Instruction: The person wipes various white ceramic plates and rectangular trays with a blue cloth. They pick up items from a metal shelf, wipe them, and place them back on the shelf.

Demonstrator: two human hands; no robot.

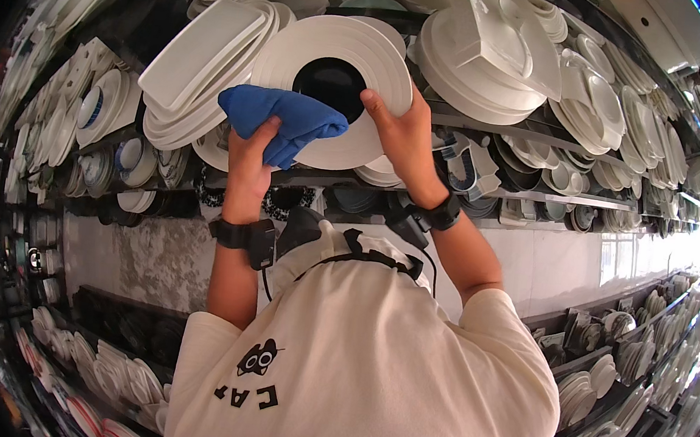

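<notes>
A large round white plate (278,51) with a black centre is before me, tilted over the shelf. My right hand (401,131) grips its right rim, with the thumb on the upper face beside the black centre. A folded blue cloth (296,117) lies against the plate's lower left part. My left hand (255,151) holds this cloth, thumb on top; its fingers are hidden beneath the cloth. Just left of the plate leans a stack of rectangular white dishes (201,55). To the right, large round white dishes (466,83) are stacked.
Lower shelves hold bowls (136,161) and other dishes. An angular white dish with a spoon (497,35) tops the right stack. Metal shelf edges (544,140) run close past my forearms. Behind me, across the pale floor (512,255), stand more racks of plates (581,396).
</notes>
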